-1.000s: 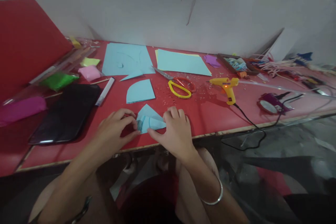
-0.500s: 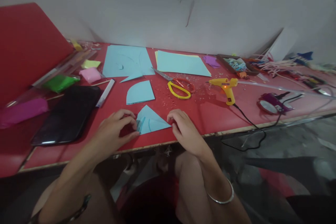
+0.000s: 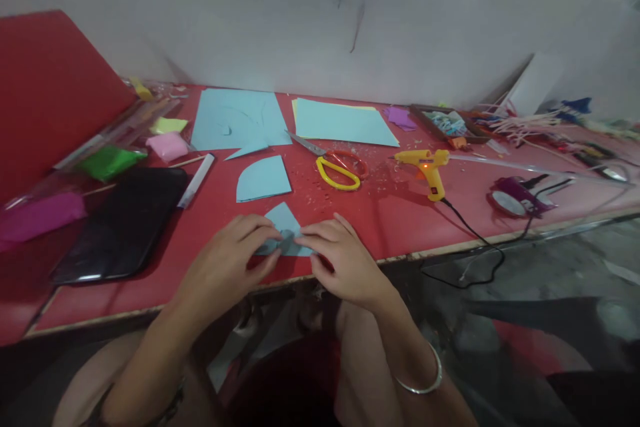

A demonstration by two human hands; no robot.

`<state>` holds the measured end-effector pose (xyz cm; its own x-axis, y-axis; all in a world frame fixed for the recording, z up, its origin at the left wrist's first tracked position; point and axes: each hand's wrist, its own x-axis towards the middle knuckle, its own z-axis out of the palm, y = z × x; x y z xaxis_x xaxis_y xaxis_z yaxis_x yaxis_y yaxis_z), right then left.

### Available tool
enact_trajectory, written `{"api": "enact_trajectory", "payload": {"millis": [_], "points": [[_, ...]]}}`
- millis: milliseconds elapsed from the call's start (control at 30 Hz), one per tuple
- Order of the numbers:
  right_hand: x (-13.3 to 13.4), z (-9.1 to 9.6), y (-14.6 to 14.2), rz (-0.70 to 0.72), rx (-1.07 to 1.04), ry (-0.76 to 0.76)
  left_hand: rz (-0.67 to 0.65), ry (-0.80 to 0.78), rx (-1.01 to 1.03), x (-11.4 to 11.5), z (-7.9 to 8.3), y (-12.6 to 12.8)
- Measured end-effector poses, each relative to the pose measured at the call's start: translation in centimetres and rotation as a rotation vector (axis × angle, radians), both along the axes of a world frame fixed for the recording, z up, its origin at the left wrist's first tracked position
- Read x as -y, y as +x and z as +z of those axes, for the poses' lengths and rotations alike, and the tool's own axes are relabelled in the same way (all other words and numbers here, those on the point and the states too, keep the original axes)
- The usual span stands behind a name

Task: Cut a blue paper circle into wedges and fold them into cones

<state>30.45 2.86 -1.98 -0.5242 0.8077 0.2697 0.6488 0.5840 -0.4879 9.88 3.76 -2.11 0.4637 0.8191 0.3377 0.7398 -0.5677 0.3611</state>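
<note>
A small cut piece of light blue paper [image 3: 284, 215] lies near the front edge of the red table, its top corner pointing away from me. My left hand [image 3: 235, 257] is at its left part, thumb and curled fingers closing on the paper. From the right, my right hand [image 3: 343, 257] has its fingers on the paper, with the thumb by the lower edge. The fingertips of both hands almost meet over the middle and cover most of the sheet. Just beyond lies a blue paper piece with a rounded corner [image 3: 264, 179].
Scissors [image 3: 339, 172] lie behind the right hand, a yellow glue gun [image 3: 425, 167] with a black cord farther right. Blue sheets [image 3: 345, 121] lie along the wall. At left are a white marker [image 3: 197, 180], a black tablet-like slab [image 3: 125, 227] and colored packets [image 3: 111, 161].
Both hands have moved inward over the small blue paper, the right hand shifting left and the left hand right. The pen lines on it are now mostly covered.
</note>
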Motion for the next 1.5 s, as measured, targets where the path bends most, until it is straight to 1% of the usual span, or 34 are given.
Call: {"api": "enact_trajectory", "payload": {"millis": [100, 200, 267, 333, 367, 433, 533, 633, 733, 833, 933, 1067, 1200, 1400, 1500], "points": [[0.0, 0.2, 0.2, 0.059, -0.089, -0.014, -0.024, -0.061, -0.079, 0.2, -0.3, 0.6], [-0.2, 0.2, 0.4, 0.064, -0.162, -0.014, -0.089, -0.119, -0.089, 0.1, -0.6, 0.2], [-0.3, 0.1, 0.4, 0.091, -0.106, -0.011, -0.14, -0.126, -0.098, 0.1, -0.8, -0.3], [-0.3, 0.1, 0.3, 0.137, 0.014, -0.024, -0.172, -0.113, -0.093, 0.1, -0.8, -0.6], [-0.2, 0.1, 0.3, 0.151, 0.071, -0.027, -0.166, -0.104, -0.069, 0.1, -0.7, -0.7], [0.1, 0.3, 0.1, 0.169, 0.147, -0.025, -0.103, -0.068, 0.005, 0.2, -0.4, -0.8], [0.5, 0.5, -0.3, 0.124, 0.2, 0.003, -0.023, -0.013, 0.078, 0.6, 0.4, -0.8], [0.7, 0.3, -0.6, 0.04, 0.227, 0.033, -0.081, -0.04, 0.05, 0.7, 0.8, -0.6], [0.6, -0.2, -0.6, 0.037, 0.167, 0.048, -0.124, -0.103, -0.005, 0.6, 0.4, -0.5], [0.3, -0.4, -0.2, 0.093, 0.115, 0.047, -0.156, -0.118, -0.037, 0.4, -0.1, -0.5], [0.0, -0.2, 0.3, 0.132, 0.111, 0.025, -0.196, -0.136, -0.052, 0.5, -0.1, -0.3], [-0.3, 0.4, 0.8, 0.174, 0.012, -0.028, -0.165, -0.213, 0.003, 0.6, 0.0, 0.3], [-0.4, 0.3, 0.7, 0.146, -0.044, -0.022, -0.149, -0.279, 0.026, 0.5, -0.2, 0.4], [-0.5, -0.2, 0.4, 0.084, -0.099, 0.008, -0.192, -0.231, 0.011, 0.2, -0.2, -0.4], [-0.4, -0.2, 0.3, 0.078, -0.093, 0.013, -0.175, -0.213, 0.005, 0.3, -0.3, -0.6]]}}
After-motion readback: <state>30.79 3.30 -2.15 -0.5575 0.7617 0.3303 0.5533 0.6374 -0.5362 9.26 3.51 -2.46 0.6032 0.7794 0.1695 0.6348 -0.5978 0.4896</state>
